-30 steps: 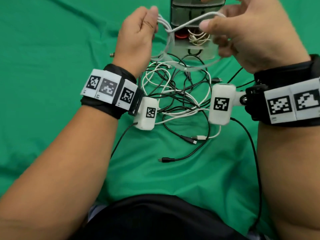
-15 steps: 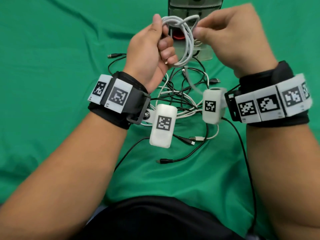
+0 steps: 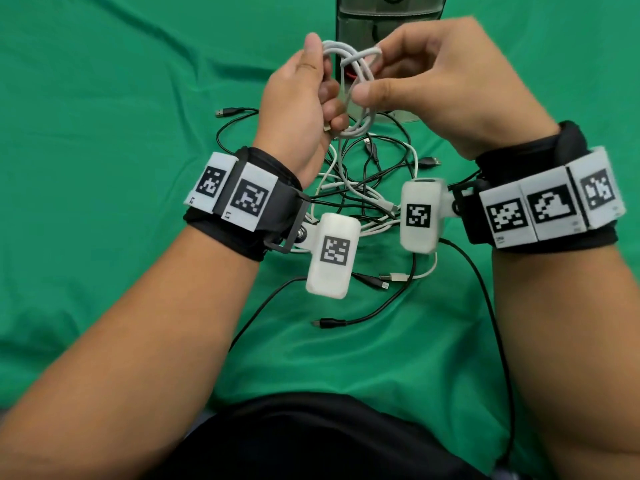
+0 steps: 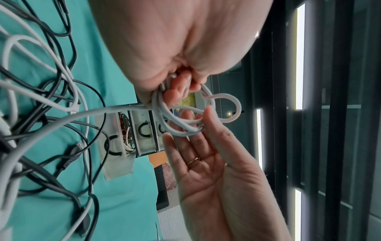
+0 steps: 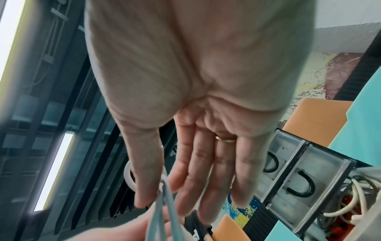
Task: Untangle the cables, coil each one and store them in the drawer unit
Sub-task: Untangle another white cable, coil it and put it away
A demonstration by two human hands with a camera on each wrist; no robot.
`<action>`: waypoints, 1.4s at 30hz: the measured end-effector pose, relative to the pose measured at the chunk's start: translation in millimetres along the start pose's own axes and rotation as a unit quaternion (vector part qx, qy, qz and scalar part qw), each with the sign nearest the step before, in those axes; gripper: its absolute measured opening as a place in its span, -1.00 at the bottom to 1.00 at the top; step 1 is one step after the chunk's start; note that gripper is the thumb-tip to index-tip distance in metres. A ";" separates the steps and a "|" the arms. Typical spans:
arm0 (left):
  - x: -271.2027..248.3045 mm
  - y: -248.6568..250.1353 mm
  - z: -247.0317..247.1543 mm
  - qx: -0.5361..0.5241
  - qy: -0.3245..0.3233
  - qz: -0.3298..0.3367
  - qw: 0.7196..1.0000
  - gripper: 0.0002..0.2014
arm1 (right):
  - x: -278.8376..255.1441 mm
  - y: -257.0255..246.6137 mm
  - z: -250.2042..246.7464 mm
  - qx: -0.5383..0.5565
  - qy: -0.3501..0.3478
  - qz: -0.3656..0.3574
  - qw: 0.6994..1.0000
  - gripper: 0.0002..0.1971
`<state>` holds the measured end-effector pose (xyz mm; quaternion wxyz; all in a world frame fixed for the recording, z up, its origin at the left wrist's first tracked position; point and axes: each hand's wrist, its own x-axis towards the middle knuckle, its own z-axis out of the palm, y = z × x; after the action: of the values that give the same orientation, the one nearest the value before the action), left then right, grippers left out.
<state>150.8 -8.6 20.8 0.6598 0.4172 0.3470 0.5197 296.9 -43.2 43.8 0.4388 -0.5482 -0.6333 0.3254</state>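
Note:
A white cable [image 3: 360, 112] is wound into a small coil in the air in front of the drawer unit [image 3: 391, 15]. My left hand [image 3: 322, 84] grips one side of the coil, fingers curled round the strands [image 4: 164, 104]. My right hand [image 3: 370, 74] pinches the other side between thumb and forefinger, the other fingers [image 5: 218, 171] held straight. A small loop crosses over the coil's top. The coil's tail hangs down into a tangle of black and white cables [image 3: 367, 188] on the green cloth. The unit's bottom drawer [image 4: 115, 140] stands open with white cable inside.
Green cloth [image 3: 104, 98] covers the table. A black USB plug [image 3: 221, 112] lies left of the tangle, and another black plug [image 3: 323, 323] lies near me. A black cable [image 3: 491, 306] runs under my right forearm. The two upper drawers [image 5: 288, 176] are closed.
The white cable was stretched between my hands near the drawer. It is now gathered into a coil held nearer to me, and my right thumb has come onto the strands.

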 end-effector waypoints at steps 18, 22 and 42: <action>3.1 -4.6 -6.1 0.067 -0.027 -0.021 0.997 -0.65 | -1.1 -2.1 9.6 -0.040 -0.001 -0.018 0.999 -0.40; 5.7 -3.9 -9.3 0.164 -0.049 0.007 0.985 -0.62 | -1.7 -1.1 10.5 0.001 -0.034 0.002 0.999 -0.35; 6.8 -7.2 -2.5 0.125 -0.020 0.093 0.988 -0.68 | 5.2 4.0 16.9 -0.015 0.046 0.067 0.997 -0.45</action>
<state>152.9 -2.3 13.1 0.5581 0.5368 0.3555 0.5234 283.0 -36.2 34.4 0.4363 -0.6106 -0.5788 0.3191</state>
